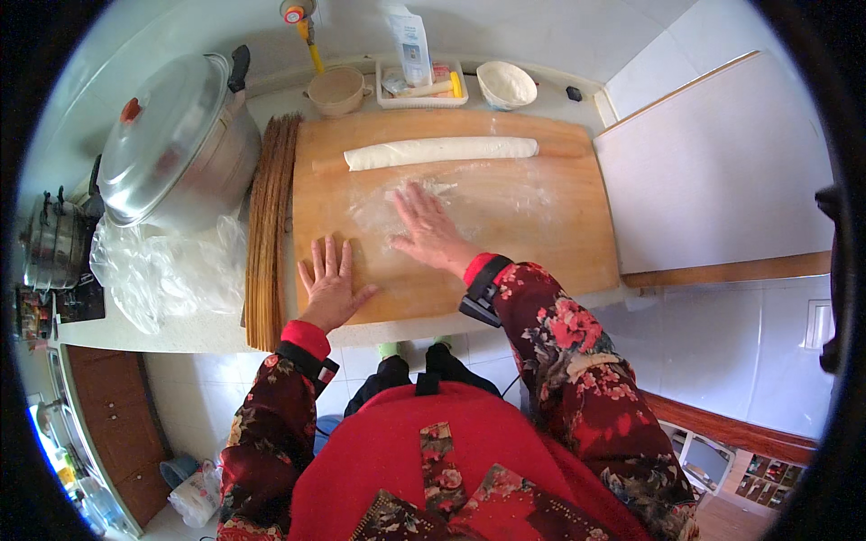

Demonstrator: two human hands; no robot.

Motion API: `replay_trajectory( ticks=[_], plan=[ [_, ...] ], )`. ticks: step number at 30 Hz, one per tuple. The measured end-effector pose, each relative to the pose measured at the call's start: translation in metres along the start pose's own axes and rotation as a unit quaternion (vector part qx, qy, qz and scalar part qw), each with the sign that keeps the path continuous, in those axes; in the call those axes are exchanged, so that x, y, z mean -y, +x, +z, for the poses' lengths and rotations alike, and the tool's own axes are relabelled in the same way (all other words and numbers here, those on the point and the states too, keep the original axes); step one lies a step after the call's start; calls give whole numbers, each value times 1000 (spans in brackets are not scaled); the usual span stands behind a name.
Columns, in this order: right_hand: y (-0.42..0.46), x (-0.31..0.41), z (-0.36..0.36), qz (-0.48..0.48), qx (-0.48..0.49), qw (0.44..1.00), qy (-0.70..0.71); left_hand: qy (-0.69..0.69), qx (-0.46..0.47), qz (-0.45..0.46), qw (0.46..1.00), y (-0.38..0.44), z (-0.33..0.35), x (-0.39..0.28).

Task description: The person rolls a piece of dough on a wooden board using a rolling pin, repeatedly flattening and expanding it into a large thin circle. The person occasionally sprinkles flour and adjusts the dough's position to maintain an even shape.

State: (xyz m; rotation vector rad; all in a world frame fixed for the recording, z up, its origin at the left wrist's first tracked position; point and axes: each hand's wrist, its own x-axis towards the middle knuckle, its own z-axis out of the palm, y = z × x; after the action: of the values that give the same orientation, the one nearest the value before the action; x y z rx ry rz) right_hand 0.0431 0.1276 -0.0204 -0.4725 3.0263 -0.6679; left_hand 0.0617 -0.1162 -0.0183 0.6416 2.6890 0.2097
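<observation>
A wooden board (541,250) dusted with flour lies before me on the counter. Along its far part, a sheet of white dough (440,153) is wrapped around a wooden rolling pin (565,150), whose ends stick out on both sides. My left hand (333,287) rests with fingers spread at the board's near left part, holding nothing. Palm down and fingers apart, my right hand (429,226) is over the floury middle of the board, below the dough, and holds nothing. Loose flour (443,189) shows around its fingertips.
Left of the board lie a bundle of thin stalks (270,230), a clear plastic bag (169,270) and a large lidded metal pot (176,149). Behind stand a beige bowl (337,95), a white plastic basket (423,103) and a bowl of flour (507,86). A white panel (717,169) borders the right.
</observation>
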Motion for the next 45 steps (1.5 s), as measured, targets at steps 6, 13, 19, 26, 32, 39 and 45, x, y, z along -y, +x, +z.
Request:
replay_trajectory(
  ticks=[6, 13, 19, 26, 32, 39, 45],
  plan=[
    [-4, -47, -23, -15, 19, 993, -119, -2, -30, 12, 999, 3, 7, 3],
    [-39, -115, -38, 268, -149, 943, -127, -4, -17, 8, 1000, 1, 1, 1],
    [-4, -73, -7, 173, -116, 970, -126, 5, -20, 13, 1000, 3, 4, 0],
    [21, 27, 19, -23, -27, 996, -80, 3, -38, 12, 999, 2, 6, 2],
    [-25, 51, 24, -48, 24, 994, -99, -8, -39, 17, 999, 6, 11, 4],
    [-124, -42, -27, 194, -26, 960, -202, 17, -18, 5, 1000, 5, 11, 4],
    [-102, -49, -17, 183, -81, 969, -143, 20, -15, 19, 1000, 6, 7, 2]
  ],
)
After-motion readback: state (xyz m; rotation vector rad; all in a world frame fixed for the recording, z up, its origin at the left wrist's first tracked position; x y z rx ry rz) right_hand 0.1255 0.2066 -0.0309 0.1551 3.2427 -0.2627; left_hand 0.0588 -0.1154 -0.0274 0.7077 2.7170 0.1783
